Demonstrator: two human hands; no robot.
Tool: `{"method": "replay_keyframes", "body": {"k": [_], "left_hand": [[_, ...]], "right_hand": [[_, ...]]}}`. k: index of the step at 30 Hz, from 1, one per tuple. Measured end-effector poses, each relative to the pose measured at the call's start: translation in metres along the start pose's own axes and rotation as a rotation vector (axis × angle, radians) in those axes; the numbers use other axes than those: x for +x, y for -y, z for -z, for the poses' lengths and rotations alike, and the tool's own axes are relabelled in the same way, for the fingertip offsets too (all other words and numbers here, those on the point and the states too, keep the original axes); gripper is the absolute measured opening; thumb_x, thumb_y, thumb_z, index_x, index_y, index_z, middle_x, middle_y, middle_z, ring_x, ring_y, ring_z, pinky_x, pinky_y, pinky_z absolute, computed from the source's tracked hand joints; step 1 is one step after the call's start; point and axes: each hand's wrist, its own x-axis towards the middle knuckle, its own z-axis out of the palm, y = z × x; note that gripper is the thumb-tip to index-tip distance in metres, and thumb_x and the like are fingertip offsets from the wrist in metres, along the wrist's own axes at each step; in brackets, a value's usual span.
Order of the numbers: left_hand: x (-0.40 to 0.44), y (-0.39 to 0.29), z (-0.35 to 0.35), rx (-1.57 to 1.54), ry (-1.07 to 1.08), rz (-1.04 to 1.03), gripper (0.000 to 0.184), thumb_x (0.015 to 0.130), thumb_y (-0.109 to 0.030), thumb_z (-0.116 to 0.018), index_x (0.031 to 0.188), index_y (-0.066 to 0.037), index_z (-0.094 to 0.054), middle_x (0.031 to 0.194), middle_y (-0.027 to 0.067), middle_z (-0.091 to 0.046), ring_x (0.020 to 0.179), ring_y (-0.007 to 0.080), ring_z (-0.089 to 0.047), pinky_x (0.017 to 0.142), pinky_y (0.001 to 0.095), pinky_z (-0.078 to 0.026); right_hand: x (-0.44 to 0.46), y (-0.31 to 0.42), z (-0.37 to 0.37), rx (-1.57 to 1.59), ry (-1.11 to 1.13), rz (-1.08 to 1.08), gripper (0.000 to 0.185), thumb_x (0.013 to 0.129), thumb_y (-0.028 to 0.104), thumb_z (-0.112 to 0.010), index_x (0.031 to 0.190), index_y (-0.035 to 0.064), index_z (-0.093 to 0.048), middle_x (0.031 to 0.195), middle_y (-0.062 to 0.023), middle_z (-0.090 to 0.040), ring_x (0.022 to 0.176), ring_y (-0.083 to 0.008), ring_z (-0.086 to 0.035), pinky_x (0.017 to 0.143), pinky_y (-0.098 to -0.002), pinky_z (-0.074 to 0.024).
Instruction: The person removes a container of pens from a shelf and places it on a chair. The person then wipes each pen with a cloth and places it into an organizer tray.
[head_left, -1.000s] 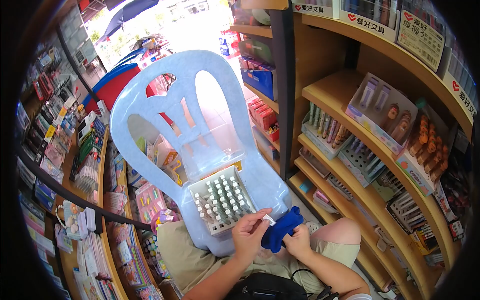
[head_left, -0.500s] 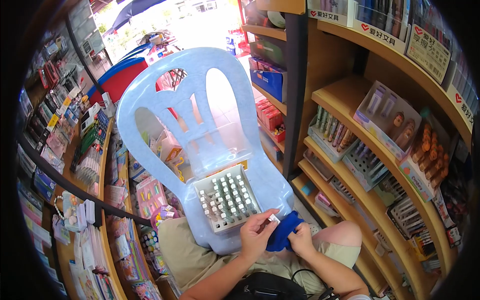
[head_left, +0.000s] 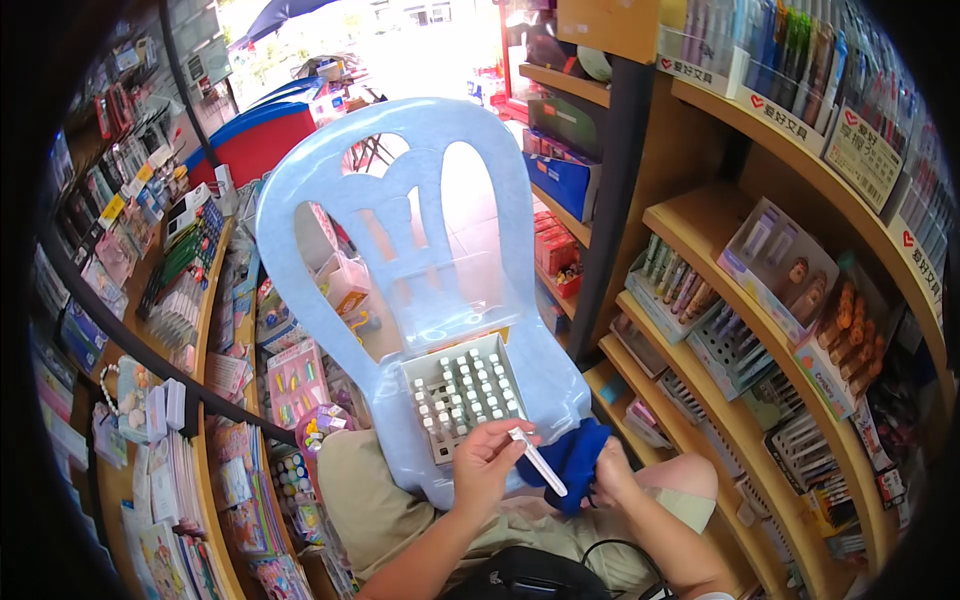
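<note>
My left hand (head_left: 484,462) pinches a slim white-capped pen (head_left: 540,466) near its capped end. The pen slants down to the right, its pale barrel lying in front of a blue cloth (head_left: 577,462). My right hand (head_left: 614,472) grips the cloth at its right side, with the fingers partly hidden by it. Just beyond my left hand, a grey box (head_left: 437,372) holds rows of similar upright pens with white caps. That box rests on the seat of a light blue plastic chair (head_left: 545,385), its clear lid (head_left: 455,300) raised at the back.
Curved wooden shelves (head_left: 690,215) with boxes of pens rise on the right. Racks of notebooks (head_left: 180,490) and packaged stationery stand to the left. A black bag (head_left: 540,575) lies on my lap. Bright daylight comes through the entrance behind the chair.
The pen now shows along its length, out in front of the blue cloth; before, only its white end showed in my left fingers. The view has shifted slightly.
</note>
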Motion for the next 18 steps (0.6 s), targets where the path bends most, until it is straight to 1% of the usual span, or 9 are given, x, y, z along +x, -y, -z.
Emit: {"method": "replay_keyframes", "body": {"k": [3, 6, 7, 9, 11, 12, 13, 15, 18], "left_hand": [[-0.004, -0.011, 0.014, -0.034, -0.03, -0.009, 0.023, 0.082, 0.009, -0.051, 0.104, 0.004, -0.052, 0.101, 0.0141, -0.06, 0.091, 0.0212, -0.061, 0.083, 0.0301, -0.048], [-0.009, -0.017, 0.023, -0.092, -0.075, 0.005, 0.024, 0.082, 0.009, -0.053, 0.105, 0.003, -0.053, 0.101, 0.0146, -0.061, 0.09, 0.0227, -0.062, 0.081, 0.0302, -0.049], [-0.01, -0.019, 0.025, -0.113, -0.085, 0.011, 0.024, 0.082, 0.009, -0.053, 0.105, 0.003, -0.054, 0.1, 0.0147, -0.061, 0.089, 0.023, -0.062, 0.08, 0.0301, -0.049], [-0.012, -0.021, 0.028, -0.103, -0.103, 0.003, 0.024, 0.08, 0.008, -0.055, 0.104, 0.003, -0.054, 0.099, 0.016, -0.061, 0.088, 0.0249, -0.062, 0.08, 0.033, -0.05], [-0.016, -0.025, 0.031, -0.101, -0.113, 0.0, 0.024, 0.08, 0.008, -0.055, 0.104, 0.003, -0.054, 0.098, 0.0158, -0.062, 0.087, 0.0245, -0.063, 0.079, 0.0327, -0.051], [-0.018, -0.029, 0.032, -0.103, -0.112, -0.001, 0.024, 0.081, 0.008, -0.054, 0.104, 0.003, -0.055, 0.098, 0.0149, -0.062, 0.088, 0.0231, -0.062, 0.079, 0.0309, -0.05], [-0.02, -0.033, 0.033, -0.104, -0.112, -0.004, 0.024, 0.081, 0.008, -0.054, 0.104, 0.004, -0.055, 0.099, 0.014, -0.062, 0.088, 0.0218, -0.062, 0.079, 0.0291, -0.049], [-0.023, -0.038, 0.038, -0.116, -0.119, -0.024, 0.023, 0.081, 0.007, -0.055, 0.104, 0.004, -0.055, 0.099, 0.0132, -0.062, 0.088, 0.0209, -0.062, 0.079, 0.0287, -0.049], [-0.028, -0.046, 0.046, -0.12, -0.133, -0.056, 0.022, 0.082, 0.006, -0.056, 0.104, 0.004, -0.056, 0.099, 0.0123, -0.062, 0.088, 0.0196, -0.062, 0.079, 0.0278, -0.049]], "right_hand": [[0.012, 0.026, -0.011, -0.013, -0.129, 0.112, 0.018, 0.086, 0.012, -0.047, 0.074, 0.0041, -0.057, 0.066, -0.0026, -0.057, 0.056, -0.01, -0.053, 0.051, -0.023, -0.0423], [0.032, 0.059, -0.03, -0.056, -0.085, 0.156, 0.022, 0.087, 0.013, -0.045, 0.069, 0.0043, -0.053, 0.061, -0.004, -0.053, 0.052, -0.0116, -0.049, 0.048, -0.0242, -0.0383], [0.05, 0.059, -0.018, -0.141, 0.033, 0.186, 0.026, 0.09, 0.03, -0.047, 0.087, 0.0058, -0.057, 0.076, -0.0038, -0.058, 0.067, -0.0134, -0.055, 0.063, -0.0267, -0.0463], [0.073, 0.073, -0.037, -0.129, 0.042, 0.168, 0.021, 0.089, 0.022, -0.045, 0.087, 0.0051, -0.057, 0.076, -0.005, -0.059, 0.067, -0.0139, -0.056, 0.064, -0.0273, -0.0461], [0.107, 0.06, -0.042, -0.32, 0.043, 0.251, 0.021, 0.086, 0.017, -0.043, 0.088, 0.0032, -0.058, 0.078, -0.0067, -0.059, 0.069, -0.0173, -0.056, 0.065, -0.0291, -0.046], [0.116, 0.058, -0.043, -0.887, -0.04, 0.153, 0.024, 0.085, 0.016, -0.043, 0.089, -0.0006, -0.059, 0.081, -0.0127, -0.061, 0.075, -0.0221, -0.058, 0.072, -0.0327, -0.0457], [0.122, 0.055, -0.048, -1.245, 0.167, 0.21, 0.026, 0.085, 0.019, -0.046, 0.093, -0.0024, -0.059, 0.09, -0.0196, -0.059, 0.088, -0.0336, -0.056, 0.08, -0.0396, -0.0429], [0.141, 0.019, -0.025, -1.655, 0.24, 0.327, 0.024, 0.084, 0.02, -0.05, 0.094, 0.0005, -0.06, 0.098, -0.0202, -0.057, 0.092, -0.0365, -0.055, 0.082, -0.0415, -0.0426], [0.101, 0.032, -0.049, -1.437, 0.024, 0.699, 0.021, 0.082, 0.018, -0.054, 0.095, 0.0014, -0.06, 0.1, -0.0194, -0.056, 0.09, -0.0357, -0.055, 0.08, -0.0442, -0.0434]]}}
